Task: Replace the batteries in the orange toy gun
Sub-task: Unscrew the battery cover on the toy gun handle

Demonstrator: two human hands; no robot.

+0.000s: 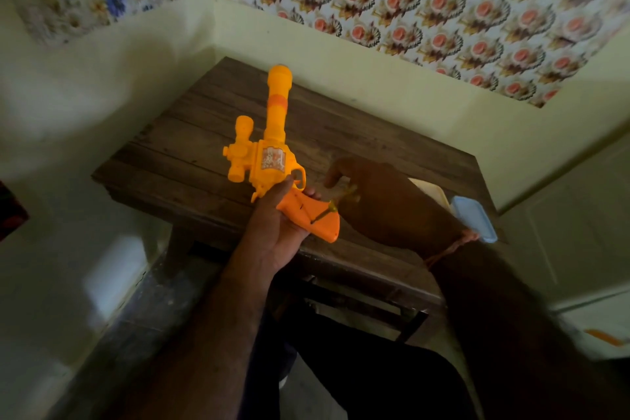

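Fingers of the left hand (272, 228) curl around the grip of the orange toy gun (269, 160), holding it above the wooden table (191, 147), barrel pointing far. Right hand (378, 201) pinches a yellow-handled screwdriver (335, 204), its tip on the grip. A pale blue lidded box (474, 218) sits at the table's right edge.

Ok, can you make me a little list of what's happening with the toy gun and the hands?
toy: orange toy gun, barrel pointing away toward the wall
left hand: grips the gun's handle
right hand: holds a small yellow-handled tool, probably a screwdriver, its tip at the handle
table: dark wooden table under the gun
also there: light blue lid or box at the table's right edge
battery cover: cannot tell if open
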